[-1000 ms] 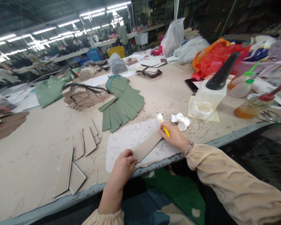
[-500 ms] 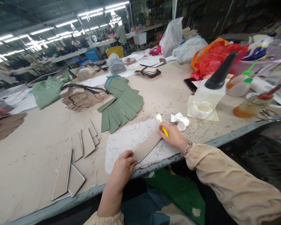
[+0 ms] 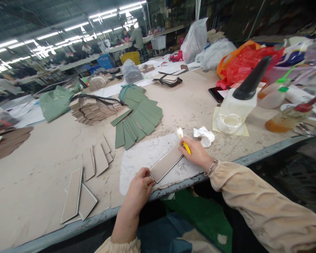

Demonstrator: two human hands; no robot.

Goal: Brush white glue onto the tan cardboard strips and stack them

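Observation:
A long grey cardboard strip (image 3: 166,166) with a pale edge lies slantwise on a white glue-stained mat (image 3: 144,156) near the table's front edge. My left hand (image 3: 139,188) pinches the strip's near end, fingers closed on it. My right hand (image 3: 197,153) rests at the strip's far end, closed round a yellow-handled brush (image 3: 185,147) whose white bristles (image 3: 179,132) point away from me.
Finished strips (image 3: 73,195) and loose grey pieces (image 3: 97,160) lie to the left. Green pieces (image 3: 137,119) fan out behind the mat. A crumpled tissue (image 3: 204,135), a glue bottle (image 3: 239,102), a phone (image 3: 216,94) and plastic bags (image 3: 242,61) crowd the right. Other people work at far tables.

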